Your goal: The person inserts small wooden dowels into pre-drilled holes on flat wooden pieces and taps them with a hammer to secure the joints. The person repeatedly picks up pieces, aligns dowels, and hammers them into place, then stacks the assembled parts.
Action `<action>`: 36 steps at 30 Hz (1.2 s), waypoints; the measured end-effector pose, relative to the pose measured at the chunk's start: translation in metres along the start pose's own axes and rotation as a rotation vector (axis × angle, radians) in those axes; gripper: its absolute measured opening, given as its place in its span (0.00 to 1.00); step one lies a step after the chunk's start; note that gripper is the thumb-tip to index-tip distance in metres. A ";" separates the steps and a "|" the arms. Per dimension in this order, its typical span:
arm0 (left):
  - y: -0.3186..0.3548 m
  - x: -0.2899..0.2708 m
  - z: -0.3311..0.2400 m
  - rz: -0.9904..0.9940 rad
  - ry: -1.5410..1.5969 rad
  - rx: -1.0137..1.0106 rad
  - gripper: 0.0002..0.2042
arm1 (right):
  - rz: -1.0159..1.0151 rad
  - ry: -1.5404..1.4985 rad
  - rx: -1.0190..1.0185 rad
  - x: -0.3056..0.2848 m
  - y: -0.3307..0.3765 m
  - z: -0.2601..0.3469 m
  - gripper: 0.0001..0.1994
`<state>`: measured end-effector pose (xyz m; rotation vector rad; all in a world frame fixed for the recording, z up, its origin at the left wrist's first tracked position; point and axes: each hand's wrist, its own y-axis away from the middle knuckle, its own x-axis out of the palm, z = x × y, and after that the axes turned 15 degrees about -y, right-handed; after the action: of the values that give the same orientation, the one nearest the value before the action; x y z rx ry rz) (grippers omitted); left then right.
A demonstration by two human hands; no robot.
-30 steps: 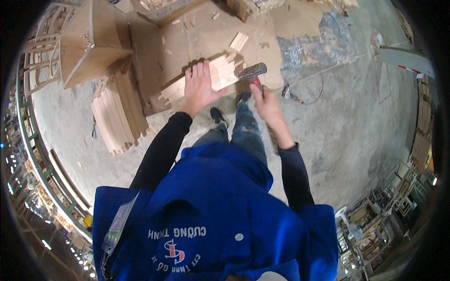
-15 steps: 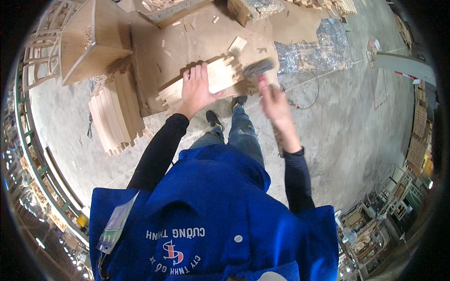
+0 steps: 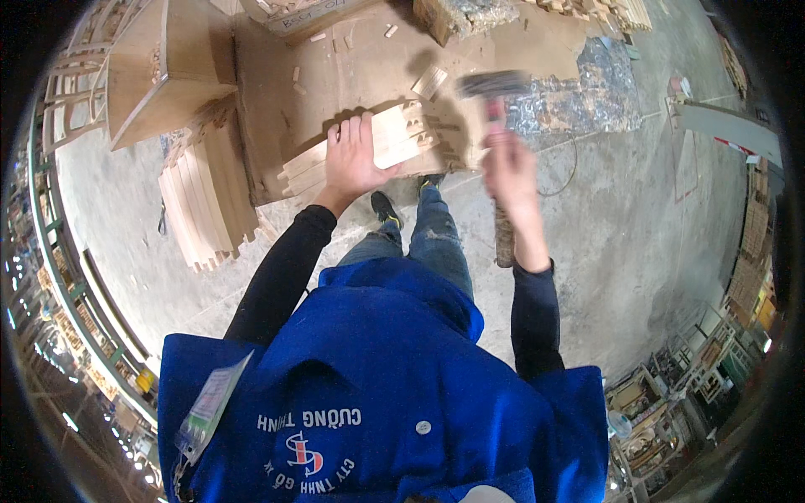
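My left hand (image 3: 352,165) is clamped over a small stack of pale wooden boards (image 3: 401,136) on the bench, fingers together across the far side and thumb along the near one. Holes or notches show at the boards' right ends. My right hand (image 3: 513,172) is wrapped round the handle of a hammer (image 3: 495,113), raised to the right of the stack and apart from it. Motion blurs the hammer's dark head. Beyond the boards lies a small loose wood block (image 3: 429,82).
A brown-covered bench (image 3: 268,101) carries the work. On the left stand a plywood box (image 3: 168,75) and upright wooden slats (image 3: 205,197). A rough block (image 3: 461,18) and an open box (image 3: 306,18) sit at the far side. Grey metal equipment (image 3: 725,126) stands right.
The hammer and my right hand have swung up and to the right, away from the boards' ends. My left hand stays in place on the stack.
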<state>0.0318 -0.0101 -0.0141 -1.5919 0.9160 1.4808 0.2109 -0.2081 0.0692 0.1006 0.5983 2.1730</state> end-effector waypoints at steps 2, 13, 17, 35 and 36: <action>-0.002 0.001 0.000 -0.027 -0.002 -0.007 0.47 | -0.237 -0.339 -0.215 -0.006 0.012 0.045 0.20; 0.001 0.000 0.000 0.001 -0.013 -0.011 0.48 | -0.078 0.113 -0.179 0.012 0.012 -0.009 0.25; -0.001 -0.001 0.000 -0.007 0.007 -0.004 0.47 | -0.315 -0.500 -0.357 0.001 0.008 0.050 0.24; 0.001 0.000 0.001 0.054 -0.028 -0.024 0.49 | 0.036 0.555 -0.186 0.083 -0.009 -0.064 0.28; 0.002 0.001 0.000 0.043 -0.032 -0.035 0.49 | 0.055 0.435 -0.103 0.077 -0.013 -0.059 0.28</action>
<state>0.0298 -0.0113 -0.0153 -1.5781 0.9159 1.5557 0.1559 -0.1650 0.0010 -0.4256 0.7284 2.2879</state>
